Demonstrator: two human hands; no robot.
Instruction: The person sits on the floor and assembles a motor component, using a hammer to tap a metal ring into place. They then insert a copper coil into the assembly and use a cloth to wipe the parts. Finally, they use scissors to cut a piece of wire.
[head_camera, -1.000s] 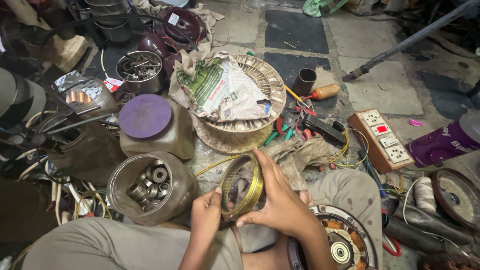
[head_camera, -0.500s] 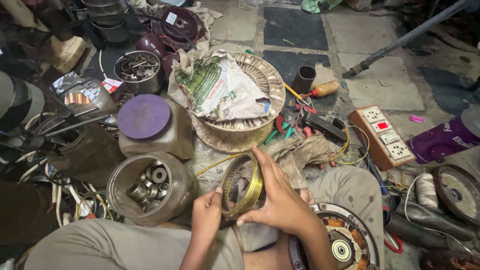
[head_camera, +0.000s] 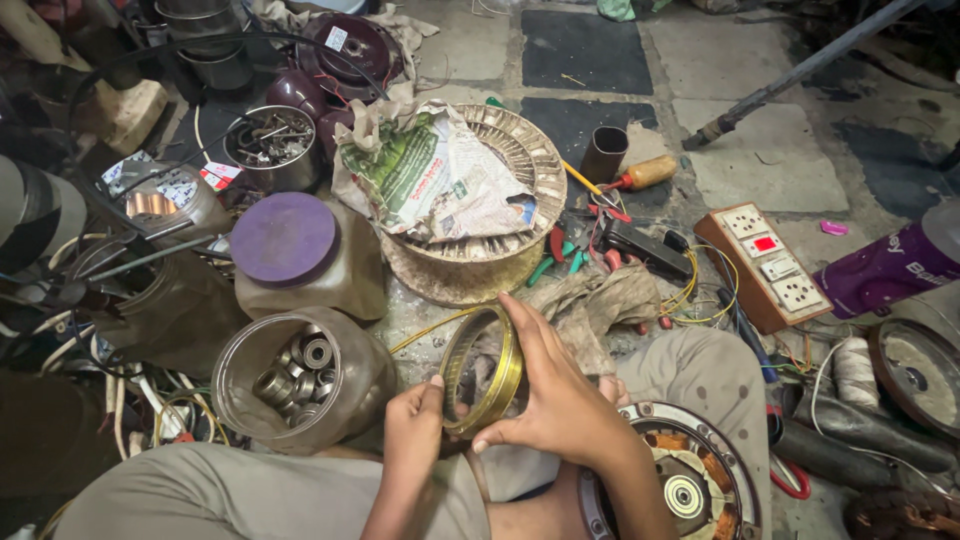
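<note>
A round coil of yellow-gold wire (head_camera: 500, 385) stands on edge between my hands, above my lap. My right hand (head_camera: 555, 400) wraps over its right side, fingers spread along the rim. Against the coil's lower left edge sits my left hand (head_camera: 415, 425), gripping it from below. A thin yellow wire strand (head_camera: 430, 330) runs from the coil toward the left. By my right knee lies a round motor stator with copper windings and a central bearing (head_camera: 685, 480).
An open jar of metal bearings (head_camera: 300, 375) and a purple-lidded jar (head_camera: 290, 250) stand at left. A large metal spool topped with crumpled paper (head_camera: 470, 200), pliers, a screwdriver (head_camera: 630, 180), a switch-and-socket board (head_camera: 770, 265) and tangled wires crowd the floor.
Both hands stay on the coil. It has turned only slightly in my grip, with my left hand shifting a little along its lower edge.
</note>
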